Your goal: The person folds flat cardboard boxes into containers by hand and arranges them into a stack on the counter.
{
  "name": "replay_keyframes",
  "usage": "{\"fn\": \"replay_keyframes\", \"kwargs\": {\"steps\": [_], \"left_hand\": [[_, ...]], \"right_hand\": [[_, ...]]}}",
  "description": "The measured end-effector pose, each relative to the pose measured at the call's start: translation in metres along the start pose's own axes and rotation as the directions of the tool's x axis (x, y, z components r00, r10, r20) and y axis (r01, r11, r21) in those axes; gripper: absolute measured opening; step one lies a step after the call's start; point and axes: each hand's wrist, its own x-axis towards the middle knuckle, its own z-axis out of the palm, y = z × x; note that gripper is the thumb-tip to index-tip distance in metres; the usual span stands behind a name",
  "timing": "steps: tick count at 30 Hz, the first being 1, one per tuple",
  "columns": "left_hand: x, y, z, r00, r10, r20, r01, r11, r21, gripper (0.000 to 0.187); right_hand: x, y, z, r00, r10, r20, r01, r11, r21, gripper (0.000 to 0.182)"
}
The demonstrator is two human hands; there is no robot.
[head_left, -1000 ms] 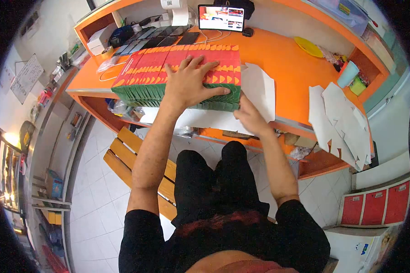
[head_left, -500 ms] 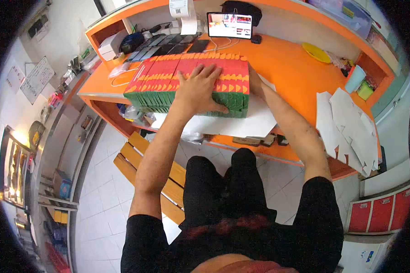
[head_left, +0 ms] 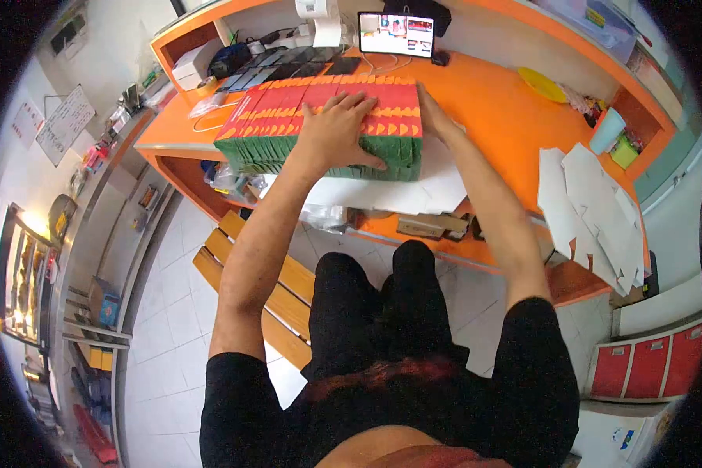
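A long row of red-and-green folded cartons (head_left: 288, 101), packed tightly together with orange trim, sits near the front of the orange counter. My left hand (head_left: 335, 132) is spread over it, fingers on the red top and thumb against the green front side. At the row's right end, my right hand (head_left: 437, 117) lies stretched along the end face, its fingertips partly hidden behind it. Under the row, a white sheet (head_left: 437, 187) sticks out at the front and right.
Several dark phones (head_left: 273, 66) lie behind the row, beside a lit tablet (head_left: 396, 35). A yellow dish (head_left: 542, 86) and white die-cut cardboard sheets (head_left: 593, 210) are to the right. A slatted wooden bench (head_left: 281, 296) stands below the counter.
The view has shifted slightly, so the counter and row appear higher in it. Both hands stay on the row, and more of the right hand's fingers show at its end.
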Motion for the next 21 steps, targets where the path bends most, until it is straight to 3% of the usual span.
{"fn": "replay_keyframes", "kwargs": {"steps": [1, 2, 3, 4, 5, 7, 8, 9, 11, 14, 15, 18, 19, 21], "left_hand": [[-0.002, 0.000, -0.011, 0.999, 0.010, 0.035, -0.009, 0.999, -0.031, 0.115], [-0.004, -0.004, -0.017, 0.997, 0.020, 0.074, -0.016, 0.998, -0.065, 0.113], [-0.006, -0.017, -0.014, 0.997, 0.016, -0.078, -0.027, 0.990, -0.140, 0.112], [-0.008, -0.042, -0.008, 0.973, 0.001, -0.229, -0.050, 0.977, -0.208, 0.112], [-0.013, -0.068, -0.009, 0.930, -0.022, -0.367, -0.083, 0.960, -0.269, 0.111], [-0.024, -0.128, -0.028, 0.822, -0.384, -0.421, 0.174, 0.873, -0.456, 0.101], [-0.033, -0.184, -0.013, 0.765, -0.529, -0.367, 0.287, 0.791, -0.541, 0.096], [-0.042, -0.232, 0.012, 0.691, -0.657, -0.301, 0.387, 0.688, -0.614, 0.091], [-0.066, -0.255, 0.025, 0.764, -0.644, 0.029, 0.394, 0.430, -0.812, 0.084], [-0.085, -0.234, 0.021, 0.669, -0.722, 0.178, 0.501, 0.261, -0.825, 0.068], [-0.094, -0.224, 0.008, 0.668, -0.732, 0.136, 0.468, 0.272, -0.841, 0.062], [-0.107, -0.219, -0.029, 0.676, -0.735, 0.044, 0.390, 0.306, -0.869, 0.049], [-0.108, -0.235, -0.034, 0.691, -0.722, 0.035, 0.372, 0.314, -0.874, 0.046], [-0.105, -0.244, -0.033, 0.696, -0.718, 0.019, 0.337, 0.304, -0.891, 0.045]], "right_hand": [[0.000, -0.014, -0.014, 0.997, -0.040, -0.068, 0.026, 0.980, -0.195, 0.057], [-0.017, -0.041, -0.029, 0.999, -0.049, -0.010, 0.048, 0.994, -0.102, 0.057], [-0.043, -0.067, -0.036, 0.997, -0.059, 0.048, 0.059, 0.998, -0.006, 0.058], [-0.064, -0.075, -0.033, 0.998, 0.047, 0.031, -0.053, 0.966, 0.253, 0.058], [-0.080, -0.081, -0.027, 0.987, 0.157, 0.044, -0.158, 0.852, 0.499, 0.058], [-0.099, -0.104, -0.031, 0.969, 0.214, 0.121, -0.237, 0.686, 0.688, 0.060], [-0.105, -0.114, -0.033, 0.959, 0.233, 0.160, -0.270, 0.584, 0.766, 0.060], [-0.111, -0.123, -0.029, 0.979, 0.136, 0.153, -0.205, 0.686, 0.698, 0.057], [-0.113, -0.141, -0.017, 0.983, -0.066, 0.171, -0.037, 0.844, 0.535, 0.051], [-0.101, -0.140, -0.001, 0.980, 0.067, 0.187, -0.152, 0.858, 0.490, 0.040], [-0.098, -0.145, -0.001, 0.993, -0.036, 0.109, -0.019, 0.883, 0.470, 0.032], [-0.087, -0.175, -0.005, 0.979, -0.201, 0.041, 0.163, 0.884, 0.439, 0.033], [-0.084, -0.193, -0.007, 0.981, -0.191, -0.040, 0.191, 0.899, 0.393, 0.035], [-0.073, -0.169, 0.019, 0.991, -0.126, 0.050, 0.084, 0.860, 0.504, 0.038]]}}
